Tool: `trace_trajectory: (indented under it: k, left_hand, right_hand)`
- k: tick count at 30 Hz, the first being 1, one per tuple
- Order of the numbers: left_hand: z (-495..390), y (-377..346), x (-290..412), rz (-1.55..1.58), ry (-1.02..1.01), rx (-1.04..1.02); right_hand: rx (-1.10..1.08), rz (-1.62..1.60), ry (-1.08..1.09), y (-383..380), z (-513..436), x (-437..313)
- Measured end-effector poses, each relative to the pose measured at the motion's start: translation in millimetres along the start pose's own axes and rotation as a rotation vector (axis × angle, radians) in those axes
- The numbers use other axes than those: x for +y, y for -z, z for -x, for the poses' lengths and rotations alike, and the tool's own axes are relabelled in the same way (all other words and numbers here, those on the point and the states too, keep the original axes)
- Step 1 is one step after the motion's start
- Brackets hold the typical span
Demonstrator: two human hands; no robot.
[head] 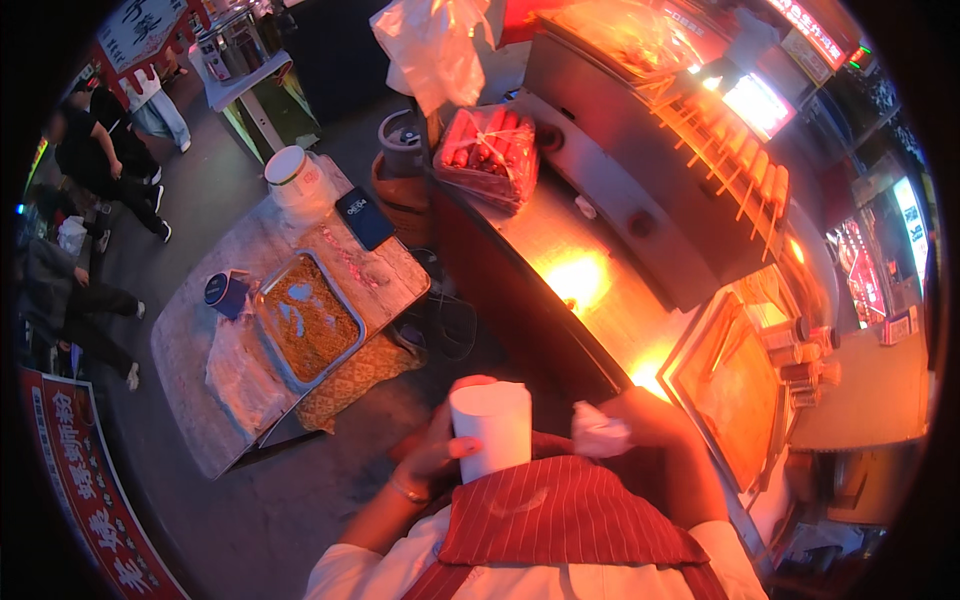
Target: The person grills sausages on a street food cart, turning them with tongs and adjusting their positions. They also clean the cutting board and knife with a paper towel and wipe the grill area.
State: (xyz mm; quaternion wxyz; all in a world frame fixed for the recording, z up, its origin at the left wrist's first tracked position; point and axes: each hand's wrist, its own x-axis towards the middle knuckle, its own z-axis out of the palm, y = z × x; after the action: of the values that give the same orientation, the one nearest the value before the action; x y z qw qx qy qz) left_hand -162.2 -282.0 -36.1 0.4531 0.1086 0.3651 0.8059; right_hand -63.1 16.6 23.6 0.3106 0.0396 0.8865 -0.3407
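Note:
My left hand (pixel 439 446) is wrapped around a white cylinder (pixel 495 427) that looks like a roll of tissue paper, held in front of the red striped apron (pixel 555 510). A crumpled white tissue (pixel 600 431) sits at the fingers of my right hand (pixel 645 416), which is blurred and close to the counter's edge. Ahead on the left, a metal tray (pixel 311 319) of brown crumbly seasoning rests on a small table (pixel 217 300). On that table are also a phone (pixel 365 217), a white tub (pixel 289 169) in plastic and a dark blue box (pixel 226 294).
Bagged red sausages (pixel 487 150) lie on the metal counter (pixel 525 240). Skewered sausages (pixel 742 165) line the long metal grill box (pixel 600 172). A square griddle (pixel 727 390) stands at right beside seasoning jars (pixel 799 360). A gas cylinder (pixel 401 139) is behind the table. People (pixel 97 150) walk at far left.

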Motion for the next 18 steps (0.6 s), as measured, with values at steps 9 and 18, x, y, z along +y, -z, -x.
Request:
trace_trajectory:
  k: [9, 18]
  left_hand:
    - [-51, 80, 56, -0.515, -0.549, 0.628]
    - [-123, 259, 82, -1.081, -0.721, 1.140]
  right_hand:
    - [0.333, -0.323, -0.163, -11, -1, -9]
    - [0.435, -0.403, -0.126, -48, -1, 1]
